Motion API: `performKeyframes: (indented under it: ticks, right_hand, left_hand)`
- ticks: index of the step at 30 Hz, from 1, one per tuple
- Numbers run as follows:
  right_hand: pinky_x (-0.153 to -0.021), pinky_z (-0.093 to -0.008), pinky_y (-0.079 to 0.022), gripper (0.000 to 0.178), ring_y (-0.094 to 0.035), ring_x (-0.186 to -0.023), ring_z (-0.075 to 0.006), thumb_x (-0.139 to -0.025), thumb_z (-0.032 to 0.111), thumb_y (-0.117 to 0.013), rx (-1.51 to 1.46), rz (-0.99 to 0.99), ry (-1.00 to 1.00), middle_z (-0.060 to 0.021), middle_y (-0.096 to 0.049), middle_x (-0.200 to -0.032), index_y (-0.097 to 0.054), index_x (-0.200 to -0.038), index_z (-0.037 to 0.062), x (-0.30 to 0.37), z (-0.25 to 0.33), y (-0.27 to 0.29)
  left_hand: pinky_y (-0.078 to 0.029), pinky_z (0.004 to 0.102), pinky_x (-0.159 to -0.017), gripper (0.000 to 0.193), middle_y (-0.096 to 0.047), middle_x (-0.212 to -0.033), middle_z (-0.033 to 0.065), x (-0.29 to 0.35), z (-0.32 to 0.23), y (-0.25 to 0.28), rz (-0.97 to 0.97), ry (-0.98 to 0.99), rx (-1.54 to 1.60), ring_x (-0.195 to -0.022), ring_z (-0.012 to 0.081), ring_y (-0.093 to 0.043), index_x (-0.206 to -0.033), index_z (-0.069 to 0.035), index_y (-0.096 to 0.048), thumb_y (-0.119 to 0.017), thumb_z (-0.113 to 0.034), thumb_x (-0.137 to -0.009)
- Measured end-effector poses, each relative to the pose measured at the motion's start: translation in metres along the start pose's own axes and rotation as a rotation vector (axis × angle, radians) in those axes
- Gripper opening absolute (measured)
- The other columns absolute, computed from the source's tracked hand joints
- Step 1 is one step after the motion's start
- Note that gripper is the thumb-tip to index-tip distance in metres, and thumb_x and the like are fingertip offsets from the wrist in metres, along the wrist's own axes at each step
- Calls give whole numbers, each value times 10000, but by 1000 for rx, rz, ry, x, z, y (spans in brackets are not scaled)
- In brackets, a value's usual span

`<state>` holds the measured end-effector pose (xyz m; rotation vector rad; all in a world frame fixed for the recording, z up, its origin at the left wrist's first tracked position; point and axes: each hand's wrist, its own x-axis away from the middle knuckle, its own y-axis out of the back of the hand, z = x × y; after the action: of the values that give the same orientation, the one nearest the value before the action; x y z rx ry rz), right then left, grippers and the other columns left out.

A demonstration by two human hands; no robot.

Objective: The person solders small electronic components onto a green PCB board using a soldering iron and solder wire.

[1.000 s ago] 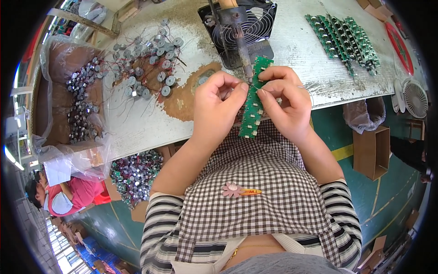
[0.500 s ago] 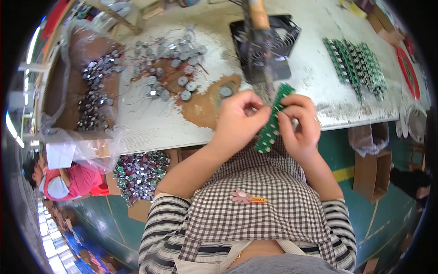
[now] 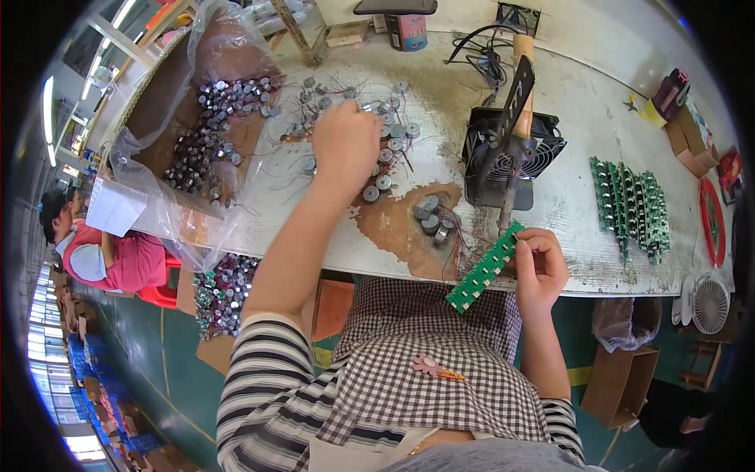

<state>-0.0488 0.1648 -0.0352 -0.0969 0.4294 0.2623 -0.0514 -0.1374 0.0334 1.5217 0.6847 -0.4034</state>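
My right hand (image 3: 541,271) pinches the upper end of a green circuit board strip (image 3: 486,267), which slants down to the left at the table's front edge. Pale little parts run in rows along the strip. Over on the left, my left hand (image 3: 346,145) reaches into a pile of small round silver motors (image 3: 383,182) with thin wires. Its fingers curl downward, and their tips are hidden. Several more wired motors (image 3: 432,218) sit beside the strip, on a worn brown patch. Just beyond the strip, a wooden-handled soldering iron (image 3: 513,169) stands tip down.
A black fan (image 3: 543,149) stands behind the iron. More green strips (image 3: 629,208) lie in a row on the right. At left, a plastic-lined carton (image 3: 228,161) holds many motors. A person in pink (image 3: 130,263) sits at far left; an open carton (image 3: 617,381) stands below right.
My left hand has left the strip and moved up and left to the motor pile. My right hand still holds the strip. The whole view has shifted.
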Motion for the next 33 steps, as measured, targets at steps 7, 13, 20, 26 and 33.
performKeyframes:
  ticks: [7, 13, 20, 26, 33]
  right_hand:
    - [-537, -171, -416, 59, -507, -638, -43, -840, -62, -589, 66, -9, 26, -93, -571, -985, -545, -830, -24, -4, 0, -2]
    - [-529, -172, -403, 65, -494, -628, -40, -826, -47, -607, 167, 11, 51, -87, -570, -987, -547, -811, -29, -5, 0, -3]
    - [-534, -174, -412, 51, -515, -630, -52, -834, -49, -597, 117, 16, -28, -98, -560, -1006, -553, -814, -33, -4, 1, -1]
    - [-538, -174, -445, 55, -559, -633, -63, -833, -54, -612, 89, 12, -13, -113, -555, -1018, -558, -836, -41, 4, 6, 0]
    - [-574, -196, -475, 95, -567, -650, -87, -837, -46, -575, -48, 115, 75, -179, -523, -1075, -482, -855, -44, 5, -1, 2]
  left_hand:
    - [-480, 407, -657, 112, -578, -751, 104, -24, 13, -66, 33, -173, 57, -770, 282, -585, -682, -59, -669, -648, -157, -732]
    - [-486, 353, -694, 105, -609, -836, 108, -30, 22, -70, -85, -1, 239, -787, 303, -597, -801, -37, -669, -629, -134, -790]
    - [-444, 212, -635, 128, -616, -900, 86, -19, -16, -5, -189, 456, 1446, -689, 101, -554, -927, 18, -553, -529, -108, -930]
    - [-306, 170, -563, 232, -501, -708, -40, 84, -78, 36, 658, 567, 1426, -647, 34, -404, -1042, -2, -639, -543, -179, -929]
    - [-340, 174, -533, 236, -565, -721, -9, 92, -96, 24, 750, 727, 1613, -603, 37, -442, -1078, 21, -627, -569, -138, -913]
